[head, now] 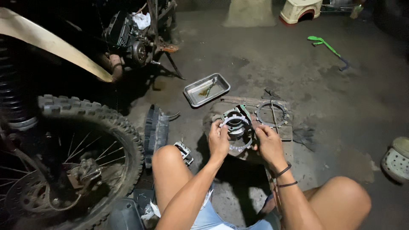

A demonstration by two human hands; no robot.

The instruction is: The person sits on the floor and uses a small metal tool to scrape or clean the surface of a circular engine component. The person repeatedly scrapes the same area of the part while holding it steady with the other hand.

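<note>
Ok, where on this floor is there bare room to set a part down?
Bare concrete floor lies between the shallow metal tray and the green bent tool, and again right of the wooden board. It is crowded around both hands, left and right, on the round toothed clutch plates, and by the knobby tyre.

The scene is dimly lit, with the light concentrated on the concrete floor (272, 68) at centre and falling off into near-black corners. Glare is seen on the metal tray (206, 89). Deep shadow is cast beneath the motorcycle (128, 38). Edges are slightly bowed and soft.
</note>
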